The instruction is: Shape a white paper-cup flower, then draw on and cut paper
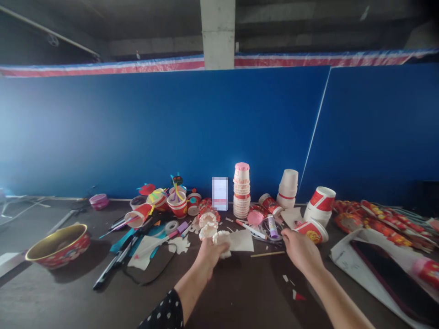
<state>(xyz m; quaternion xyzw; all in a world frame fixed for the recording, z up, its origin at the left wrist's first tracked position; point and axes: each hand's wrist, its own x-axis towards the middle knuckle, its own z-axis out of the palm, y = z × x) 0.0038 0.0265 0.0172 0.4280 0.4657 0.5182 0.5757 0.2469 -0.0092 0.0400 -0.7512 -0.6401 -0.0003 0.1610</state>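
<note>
My left hand [213,252] is closed at the middle of the table on a white paper piece with a scalloped edge [223,239]. A flat white paper sheet [242,241] lies just right of it. My right hand [302,251] is farther right, its fingers pressed together beside a tipped red and white paper cup [314,231]; what they hold, if anything, is hidden. Left of those fingertips stands a purple and white glue stick [272,226]. A thin wooden stick [267,254] lies between my hands. More white scalloped pieces [207,225] sit beyond my left hand.
A tall cup stack with a pink top [242,192] and a lit phone [220,194] stand behind. Decorated cups [177,206], a marker [251,229] and a red-gold bowl [59,251] surround the work area. At right, a dark tablet-like slab [394,278] lies on white paper.
</note>
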